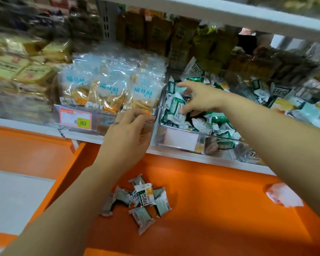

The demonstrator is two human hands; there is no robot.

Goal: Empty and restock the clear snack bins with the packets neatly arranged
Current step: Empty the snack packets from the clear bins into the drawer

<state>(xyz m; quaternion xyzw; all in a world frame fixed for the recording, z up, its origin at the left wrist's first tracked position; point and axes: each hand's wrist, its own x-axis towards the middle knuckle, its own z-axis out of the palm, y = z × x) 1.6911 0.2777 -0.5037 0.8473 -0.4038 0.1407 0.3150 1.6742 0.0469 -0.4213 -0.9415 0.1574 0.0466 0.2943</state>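
Progress: few packets (140, 198) out below bin (198, 133), mostly full; our right hand (199, 99) pinches a packet (175, 108) inside, left hand (127, 133) grips bin's corner.

White shop shelves (211, 13) above an orange ledge (211, 200) — grey floor (17, 196) left.
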